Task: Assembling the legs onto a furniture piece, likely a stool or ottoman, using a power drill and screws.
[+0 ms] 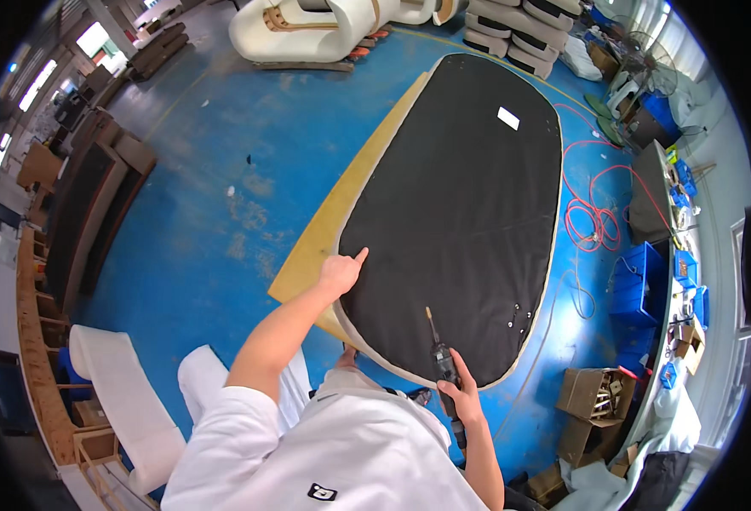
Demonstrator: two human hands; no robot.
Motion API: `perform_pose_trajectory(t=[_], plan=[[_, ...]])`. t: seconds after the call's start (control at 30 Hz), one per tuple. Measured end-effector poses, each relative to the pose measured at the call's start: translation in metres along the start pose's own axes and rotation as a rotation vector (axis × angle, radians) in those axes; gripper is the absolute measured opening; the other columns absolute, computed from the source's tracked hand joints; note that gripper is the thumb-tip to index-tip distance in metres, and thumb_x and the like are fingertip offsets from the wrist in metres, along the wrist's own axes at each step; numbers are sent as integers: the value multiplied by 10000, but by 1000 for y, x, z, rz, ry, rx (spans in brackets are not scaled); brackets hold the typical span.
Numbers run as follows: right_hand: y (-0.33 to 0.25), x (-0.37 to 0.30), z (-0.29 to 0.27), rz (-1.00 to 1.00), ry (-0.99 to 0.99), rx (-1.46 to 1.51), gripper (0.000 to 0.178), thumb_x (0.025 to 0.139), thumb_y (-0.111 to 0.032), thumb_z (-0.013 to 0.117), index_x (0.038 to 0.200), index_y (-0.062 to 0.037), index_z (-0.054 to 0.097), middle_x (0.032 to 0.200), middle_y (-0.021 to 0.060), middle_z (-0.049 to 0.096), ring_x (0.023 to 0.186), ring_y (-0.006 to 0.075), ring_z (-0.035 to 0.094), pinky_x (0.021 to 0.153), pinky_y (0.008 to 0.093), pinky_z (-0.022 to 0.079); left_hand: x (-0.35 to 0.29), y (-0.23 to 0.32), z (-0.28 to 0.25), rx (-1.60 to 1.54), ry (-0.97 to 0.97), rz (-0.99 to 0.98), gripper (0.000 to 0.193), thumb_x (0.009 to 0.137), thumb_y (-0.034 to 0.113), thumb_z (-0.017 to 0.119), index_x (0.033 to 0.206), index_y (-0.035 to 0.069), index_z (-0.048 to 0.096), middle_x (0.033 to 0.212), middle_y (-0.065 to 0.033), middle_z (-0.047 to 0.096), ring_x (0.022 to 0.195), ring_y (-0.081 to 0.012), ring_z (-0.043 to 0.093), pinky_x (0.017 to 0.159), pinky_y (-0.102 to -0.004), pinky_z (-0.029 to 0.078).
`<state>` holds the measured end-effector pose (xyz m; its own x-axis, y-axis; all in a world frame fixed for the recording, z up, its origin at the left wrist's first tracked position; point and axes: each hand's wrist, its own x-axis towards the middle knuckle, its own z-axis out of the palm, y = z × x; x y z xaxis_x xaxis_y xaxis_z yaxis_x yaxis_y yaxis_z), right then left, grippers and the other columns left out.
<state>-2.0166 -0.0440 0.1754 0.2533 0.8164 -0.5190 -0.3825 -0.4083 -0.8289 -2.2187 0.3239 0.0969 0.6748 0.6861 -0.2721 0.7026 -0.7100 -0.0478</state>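
Observation:
A large, rounded panel covered in black cloth with a pale edge lies in front of me. My left hand is at its left edge, index finger stretched out onto the cloth and the other fingers curled, holding nothing I can see. In my right hand, close to my body, is a black power drill with a long bit pointing away over the panel's near end. Several small pieces lie on the cloth near its right corner. A white label sits toward the far end.
A yellowish board lies under the panel's left side. Red hose coils on the blue floor at right, near blue bins and a cardboard box. White foam frames and stacked cushions stand at the back.

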Motion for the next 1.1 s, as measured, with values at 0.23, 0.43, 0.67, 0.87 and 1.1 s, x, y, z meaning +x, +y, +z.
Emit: perform_pose_trajectory(t=[0.23,0.43,0.67,0.87,1.1], plan=[[-45,73,82,172,70,-125,785,844,-95,724,1564,-125,413,1182,71,618,959,142,574,882,277,479,-33,-10,-26,22,-130,333,638,909,102,522,1539,68,425,704,-53,714,657,-247,713,581,-385,549],[-63,120,113,69,119,-360,782,831,-175,750,1543,-112,434,1398,154,604,1248,230,592,1081,315,418,2,-16,-15,33,7,463,595,894,112,552,1478,15,499,629,-4,686,537,-174,667,473,-340,485],[-92,127,121,110,67,-656,772,842,-248,758,1541,-163,441,1307,172,655,1212,274,628,1072,339,431,-37,-32,-7,-70,-143,429,731,863,92,585,1561,37,378,638,-3,694,568,-198,686,516,-345,509],[-85,128,116,65,10,-685,780,837,-220,749,1549,-187,433,1295,136,652,1175,227,621,1072,327,423,-29,-23,-1,-85,-73,340,727,869,109,583,1563,41,377,638,-1,696,567,-179,685,499,-335,504],[-92,137,103,54,-75,-777,788,858,-289,760,1557,-198,406,1232,191,682,1136,306,659,1048,358,452,-44,-11,11,-80,-62,233,688,896,151,579,1554,56,403,636,-14,700,570,-177,685,507,-336,503]])
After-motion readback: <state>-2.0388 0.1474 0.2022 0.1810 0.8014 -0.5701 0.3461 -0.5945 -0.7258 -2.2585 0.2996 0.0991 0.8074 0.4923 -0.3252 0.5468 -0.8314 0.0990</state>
